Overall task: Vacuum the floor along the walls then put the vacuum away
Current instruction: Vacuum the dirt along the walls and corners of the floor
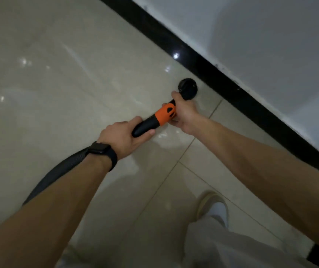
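Note:
A black vacuum wand with an orange collar (166, 113) points down toward the floor beside the wall. Its round black brush head (188, 88) rests on the beige tile close to the black baseboard (209, 68). My left hand (124, 137), with a dark watch on the wrist, grips the black handle just behind the orange collar. My right hand (184, 110) is closed around the wand just ahead of the collar, behind the brush head. A black ribbed hose (58, 171) trails from the handle down to the lower left, partly hidden by my left forearm.
A white wall (261, 35) runs diagonally across the upper right above the baseboard. Glossy beige floor tiles (58, 74) fill the left and middle. My right foot in a light shoe (214, 207) and pale trousers stand at the bottom.

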